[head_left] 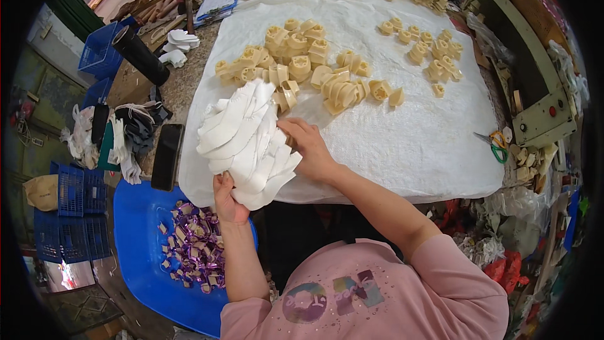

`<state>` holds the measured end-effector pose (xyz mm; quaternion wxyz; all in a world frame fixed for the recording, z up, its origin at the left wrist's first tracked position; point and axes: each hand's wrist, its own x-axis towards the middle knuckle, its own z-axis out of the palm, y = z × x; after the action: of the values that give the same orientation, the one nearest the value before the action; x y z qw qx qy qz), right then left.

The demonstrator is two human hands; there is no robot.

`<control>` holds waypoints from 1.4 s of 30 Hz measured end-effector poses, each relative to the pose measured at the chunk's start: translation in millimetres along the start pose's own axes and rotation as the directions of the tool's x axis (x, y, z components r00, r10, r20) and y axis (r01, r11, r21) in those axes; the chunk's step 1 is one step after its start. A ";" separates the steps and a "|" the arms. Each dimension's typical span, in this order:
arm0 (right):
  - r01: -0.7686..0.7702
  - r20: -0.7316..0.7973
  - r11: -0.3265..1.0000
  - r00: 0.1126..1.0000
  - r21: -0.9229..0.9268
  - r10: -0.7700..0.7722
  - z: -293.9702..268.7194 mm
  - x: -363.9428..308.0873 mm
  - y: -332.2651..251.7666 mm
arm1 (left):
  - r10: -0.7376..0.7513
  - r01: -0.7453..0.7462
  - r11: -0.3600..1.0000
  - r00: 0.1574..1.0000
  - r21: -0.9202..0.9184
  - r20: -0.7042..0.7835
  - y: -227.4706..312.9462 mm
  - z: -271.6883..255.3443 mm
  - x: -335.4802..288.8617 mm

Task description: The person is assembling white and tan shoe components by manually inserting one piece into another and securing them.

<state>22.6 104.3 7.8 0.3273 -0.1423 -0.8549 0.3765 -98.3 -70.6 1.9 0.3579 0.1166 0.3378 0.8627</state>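
Note:
A thick, fanned-out stack of white curved cut-out pieces (248, 138) is held up above the table's near left part. My left hand (231, 200) grips its lower left edge, thumb on top and the other fingers mostly hidden underneath. On the stack's right side, my right hand (308, 150) has its fingers curled against the edge; part of its grip is hidden. Just beyond the stack lies a heap of glossy beige moulded pieces (301, 66), shaped like small cups with hollow ends. Some of them are partly covered by the white stack.
White woven sheeting (402, 151) covers the table. More beige pieces lie in groups at the far edge and right. Green-handled scissors (498, 151) rest at the right edge. A black phone (168, 157) lies at left, above a blue tub (135, 252) holding purple-wrapped bits.

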 end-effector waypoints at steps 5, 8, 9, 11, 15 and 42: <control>0.041 -0.026 0.998 0.999 -0.038 -0.042 -39.8 -9.3 -11.1 | -0.043 0.043 0.999 0.999 -0.028 0.016 10.5 -0.1 -6.4; 0.041 0.036 0.987 0.999 -0.157 -0.036 -77.3 -14.9 -23.7 | -0.018 0.012 0.997 0.997 0.074 0.075 2.3 0.8 -9.8; 0.047 0.088 0.980 0.996 -0.191 -0.031 -85.0 -16.8 -25.5 | 0.012 -0.023 0.993 0.995 0.118 0.094 -1.6 -2.7 -10.1; 0.049 0.072 0.982 0.997 -0.181 -0.036 -101.1 -20.0 -18.2 | 0.032 -0.052 0.986 0.992 0.161 0.122 -1.9 -14.4 -9.2; -0.221 -0.095 0.975 0.971 0.010 0.221 -136.0 -28.3 -5.5 | 0.030 -0.030 1.000 0.998 0.001 -0.046 23.8 -29.6 -10.8; 0.403 0.307 0.856 0.900 -0.324 -0.308 90.4 62.3 -65.3 | 0.273 -0.236 0.937 0.955 -0.255 0.119 100.2 -76.5 -17.6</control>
<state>-84.0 40.9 38.7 0.2502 0.0063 -0.9563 0.1509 -173.6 -172.8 12.4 0.2791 0.1813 0.1854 0.9246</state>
